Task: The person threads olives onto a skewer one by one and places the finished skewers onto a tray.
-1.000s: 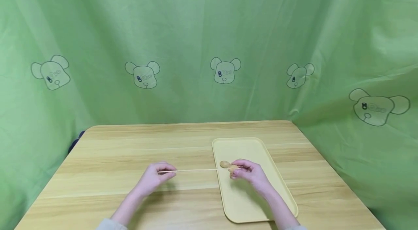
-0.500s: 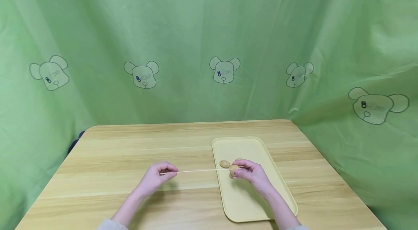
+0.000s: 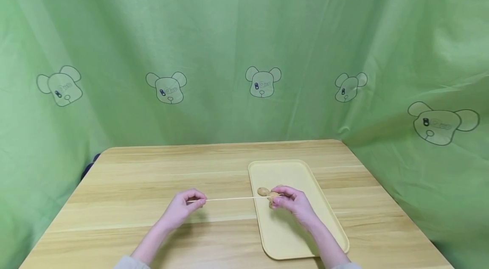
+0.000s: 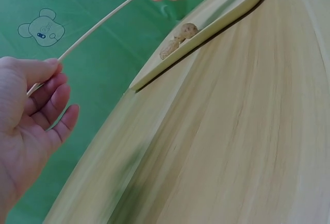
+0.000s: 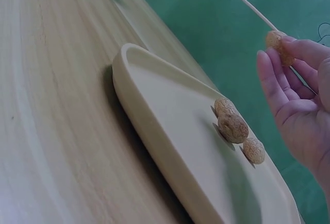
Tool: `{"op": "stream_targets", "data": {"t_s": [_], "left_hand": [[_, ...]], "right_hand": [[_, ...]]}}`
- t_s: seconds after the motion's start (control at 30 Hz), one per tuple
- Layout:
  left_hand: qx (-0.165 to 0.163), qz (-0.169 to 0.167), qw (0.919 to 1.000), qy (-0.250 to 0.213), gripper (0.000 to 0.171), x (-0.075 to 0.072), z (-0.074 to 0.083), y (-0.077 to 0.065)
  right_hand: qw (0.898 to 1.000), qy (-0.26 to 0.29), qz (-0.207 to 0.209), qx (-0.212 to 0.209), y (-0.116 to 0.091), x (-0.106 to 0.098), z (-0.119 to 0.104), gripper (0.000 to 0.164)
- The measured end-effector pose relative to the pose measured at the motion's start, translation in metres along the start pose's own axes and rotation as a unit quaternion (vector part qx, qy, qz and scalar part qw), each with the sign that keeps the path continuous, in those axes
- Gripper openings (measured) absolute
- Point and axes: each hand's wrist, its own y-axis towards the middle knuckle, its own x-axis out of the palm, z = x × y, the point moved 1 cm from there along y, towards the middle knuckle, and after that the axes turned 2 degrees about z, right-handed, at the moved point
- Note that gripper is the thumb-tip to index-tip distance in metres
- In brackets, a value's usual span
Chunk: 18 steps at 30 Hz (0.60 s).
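Between thumb and fingers my left hand [image 3: 181, 208] pinches one end of a thin pale wooden skewer [image 3: 233, 199], held roughly level above the table. My right hand [image 3: 299, 206] pinches a small brown, wrinkled food ball [image 5: 280, 48] at the skewer's other end. In the right wrist view the skewer enters one side of that ball, and a thin length shows beyond it near the fingers. Several similar brown balls [image 5: 233, 127] lie grouped on a cream tray [image 5: 160, 126] below my right hand. In the head view my right hand partly hides them.
The shallow rectangular tray has a low raised rim and stands on the right half of the wood-grain table [image 3: 133, 175]. A green curtain [image 3: 214, 27] with bear-face prints hangs around the table's back and sides.
Both hands keep their grips in nearly the same places. The left hand shifts very slightly right, then back, while the ball stays at the skewer's right end.
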Motion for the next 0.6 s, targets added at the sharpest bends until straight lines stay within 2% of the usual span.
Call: {"op": "stream_targets", "data": {"t_s": [0.3, 0.47, 0.6], "left_hand": [[-0.01, 0.021, 0.9997, 0.003, 0.014, 0.002, 0.007, 0.001], [-0.005, 0.033, 0.9995, -0.001, 0.013, 0.005, 0.01, 0.002], [0.01, 0.034, 0.9993, -0.008, 0.01, 0.009, 0.01, 0.003]], "right_hand": [[0.996, 0.082, -0.007, -0.03, 0.001, 0.006, 0.001, 0.02], [0.989, 0.13, -0.029, -0.059, 0.002, 0.01, 0.0, 0.026], [0.988, 0.14, -0.027, -0.06, 0.003, 0.012, 0.0, 0.027]]}}
